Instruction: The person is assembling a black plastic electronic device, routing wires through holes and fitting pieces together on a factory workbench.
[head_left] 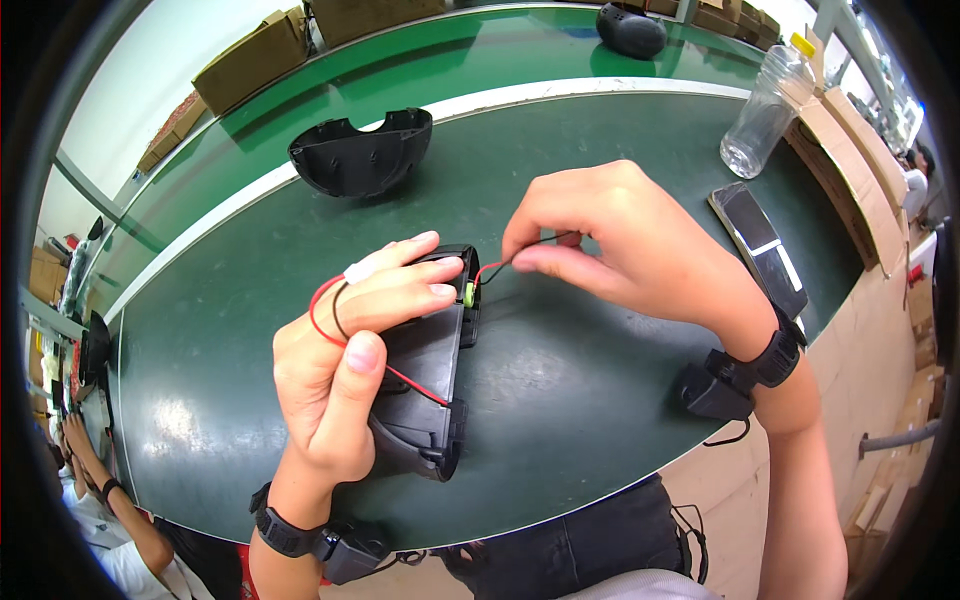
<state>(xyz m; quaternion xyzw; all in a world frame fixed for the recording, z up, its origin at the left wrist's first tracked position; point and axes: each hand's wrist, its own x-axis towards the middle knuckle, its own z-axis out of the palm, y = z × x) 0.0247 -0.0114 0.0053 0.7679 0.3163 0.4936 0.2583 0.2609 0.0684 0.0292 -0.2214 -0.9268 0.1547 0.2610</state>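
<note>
Fingers (525, 255) pinch wires (490, 268) above, seemingly, a green table (600, 380).

Tabletop (600, 380): dark green, white strip along far edge, lighter green belt beyond. Plastic housing (425, 390) in left hand (345, 350): black, small lime-green part at upper edge. Wires (330, 310) over housing: red and black. Second shell (362, 155) beyond housing: black. Bottle (765, 110) far right of housing: clear. Wrist straps: black.
</note>
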